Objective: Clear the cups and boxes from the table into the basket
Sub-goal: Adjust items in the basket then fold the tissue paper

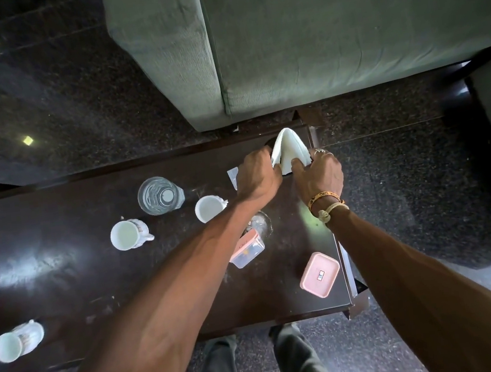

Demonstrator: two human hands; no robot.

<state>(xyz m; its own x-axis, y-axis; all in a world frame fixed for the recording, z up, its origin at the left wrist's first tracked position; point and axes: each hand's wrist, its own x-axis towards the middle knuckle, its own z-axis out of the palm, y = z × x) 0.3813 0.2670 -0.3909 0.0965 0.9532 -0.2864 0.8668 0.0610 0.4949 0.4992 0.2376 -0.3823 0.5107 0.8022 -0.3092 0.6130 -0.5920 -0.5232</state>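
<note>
Both hands are on a non-task item. The left hand [257, 178] and right hand [319, 176] are at the far right corner of the table [63, 270], holding a folded white stack [290, 149]; whether it is napkins or cloth can't be told. It stands upright like a tent. The left fingers curl round its left edge. The right thumb presses the near face and the ringed right fingers wrap the right edge. Every task item lies on the person's side of the fingertips, so the next reach probably has to pull back toward the body, not extend. Nearest to the left hand is the white cup [210, 208], upright, just left of the left wrist. Further left are a glass tumbler [159, 195] and a second white cup [123, 235], both upright. A tipped cup [16, 342] lies on its side at the near left corner, well apart from both hands. The pink-lidded box [319, 274] sits flat at the near right edge beside the right forearm, its long axis running diagonally, so it is likely the right hand's pick. A second pink-lidded box [246, 249] sits tilted, partly hidden under the left forearm. The basket is not in view, so the drop direction is unknown. None of the visible cups or boxes is cleared yet.
</note>
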